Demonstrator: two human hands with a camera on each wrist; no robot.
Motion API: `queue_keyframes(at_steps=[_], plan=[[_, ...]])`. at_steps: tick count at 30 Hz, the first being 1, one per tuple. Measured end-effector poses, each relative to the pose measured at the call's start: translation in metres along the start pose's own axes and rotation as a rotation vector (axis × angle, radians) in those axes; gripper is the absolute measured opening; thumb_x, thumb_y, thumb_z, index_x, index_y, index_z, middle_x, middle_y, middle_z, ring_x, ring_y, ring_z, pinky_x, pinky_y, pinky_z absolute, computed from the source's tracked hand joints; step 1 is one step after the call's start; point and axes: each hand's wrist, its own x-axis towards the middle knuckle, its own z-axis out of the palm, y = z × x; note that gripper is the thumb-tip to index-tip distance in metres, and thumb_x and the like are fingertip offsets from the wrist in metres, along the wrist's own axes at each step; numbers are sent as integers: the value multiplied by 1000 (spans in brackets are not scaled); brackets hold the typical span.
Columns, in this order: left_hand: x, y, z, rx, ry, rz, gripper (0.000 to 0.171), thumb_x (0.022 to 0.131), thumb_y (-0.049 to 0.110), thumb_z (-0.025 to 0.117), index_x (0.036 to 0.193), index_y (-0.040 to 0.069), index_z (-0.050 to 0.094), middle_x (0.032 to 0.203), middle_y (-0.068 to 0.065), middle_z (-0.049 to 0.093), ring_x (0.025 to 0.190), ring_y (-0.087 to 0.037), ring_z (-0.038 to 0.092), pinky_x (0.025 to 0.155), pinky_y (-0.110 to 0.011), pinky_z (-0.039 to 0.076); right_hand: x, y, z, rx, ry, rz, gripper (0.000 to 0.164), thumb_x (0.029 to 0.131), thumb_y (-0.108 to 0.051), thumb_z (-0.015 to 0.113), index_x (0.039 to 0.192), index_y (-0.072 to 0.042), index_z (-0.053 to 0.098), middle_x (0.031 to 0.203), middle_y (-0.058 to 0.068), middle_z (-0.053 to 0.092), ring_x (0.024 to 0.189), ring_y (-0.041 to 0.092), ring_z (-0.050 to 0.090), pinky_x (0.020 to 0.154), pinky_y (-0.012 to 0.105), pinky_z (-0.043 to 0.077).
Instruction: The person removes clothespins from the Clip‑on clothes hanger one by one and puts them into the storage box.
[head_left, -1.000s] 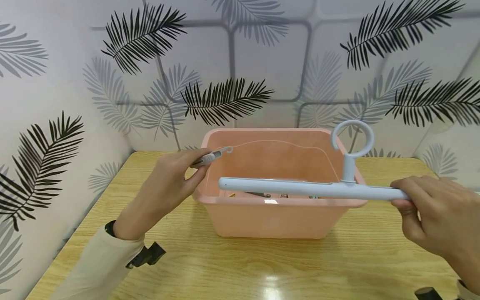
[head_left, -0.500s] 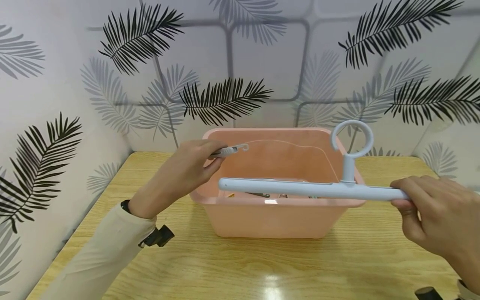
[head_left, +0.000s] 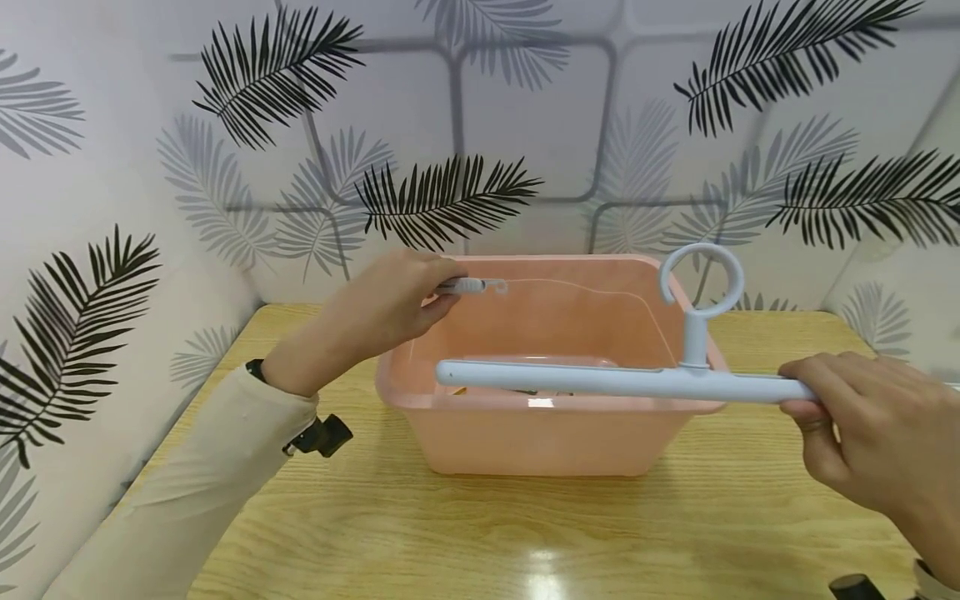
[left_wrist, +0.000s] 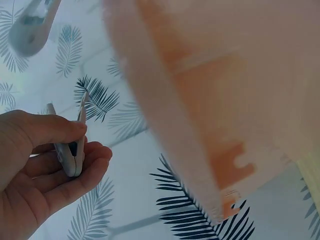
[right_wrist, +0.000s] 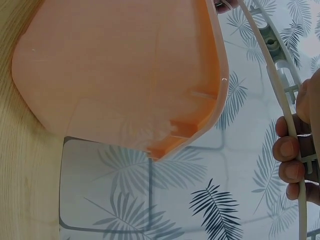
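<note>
Between its thumb and fingers, my left hand point(head_left: 382, 304) pinches a small grey-white clothespin point(head_left: 470, 285); a pale hooked end points right, over the tub's left side. The left wrist view shows the clothespin's point(left_wrist: 72, 155) two legs spread in a V. My right hand point(head_left: 877, 425) grips the right end of a light blue plastic hanger point(head_left: 592, 379) with a large ring-shaped hook on top. The hanger is level, above the front rim of the pink tub point(head_left: 532, 442). Its hollow, ribbed side shows in the right wrist view, with fingers curled round it.
The tub stands on a wood-grain table point(head_left: 465, 533) close to the leaf-patterned wall point(head_left: 525, 125). Inside it lie several small things, mostly hidden by the hanger and rim. A thin pale line curves along its inner back wall.
My left hand has moved right and slightly up with the clothespin, from the tub's left rim to over its inside. The right hand and hanger have stayed nearly still.
</note>
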Motion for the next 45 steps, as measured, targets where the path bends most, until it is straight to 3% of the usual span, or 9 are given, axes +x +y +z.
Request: queue_keyframes(at_steps=[5,9,16,23,27,32,38,45], plan=[[18,1,-10,58,-89,-20,3,88,0,65,89,-2,65,76,-7,65,61,-19,51,56,-30,42,-3,2,1,7,6,2,55,102,-39,32,78,2,58,59,7,54,42,23,43,40,45,36],[33,-1,-9,80,-142,-25,4,89,1,63,86,-1,64,75,-7,63,62,-19,50,59,-31,43,-6,3,3,13,12,11,54,102,-40,33,78,1,58,60,6,54,44,21,42,43,43,37],[53,-4,-5,73,-166,-25,6,89,-1,61,85,-1,65,73,-6,61,63,-19,48,59,-30,42,-7,1,8,24,101,27,53,101,-42,35,71,-4,57,58,3,53,42,21,40,37,35,27],[71,-1,-4,93,-176,-5,11,90,-1,58,79,2,60,68,-2,49,65,-18,42,61,-30,36,-10,1,8,25,105,28,53,101,-42,35,71,-4,57,57,1,50,42,19,38,37,34,27],[80,3,2,70,-196,3,10,91,-1,58,81,2,59,69,-2,49,66,-19,41,62,-30,35,-11,1,8,24,100,35,51,100,-41,35,72,-5,57,57,1,51,42,19,39,37,35,28],[87,2,11,67,-210,1,9,91,0,58,83,1,62,70,-3,52,64,-17,42,61,-29,37,-14,1,8,22,99,41,51,100,-41,35,71,-5,58,57,0,51,42,18,38,38,36,30],[93,0,18,76,-216,-36,10,92,1,57,85,1,63,73,-5,55,65,-17,44,61,-28,38,-17,2,7,19,91,43,52,100,-40,35,73,-4,59,60,3,55,44,23,46,41,43,35],[92,-4,35,77,-289,-44,12,94,2,55,84,2,62,74,-4,54,66,-16,43,61,-26,37,-18,3,8,15,97,48,52,100,-41,35,73,-4,59,61,3,57,45,25,48,44,46,38]])
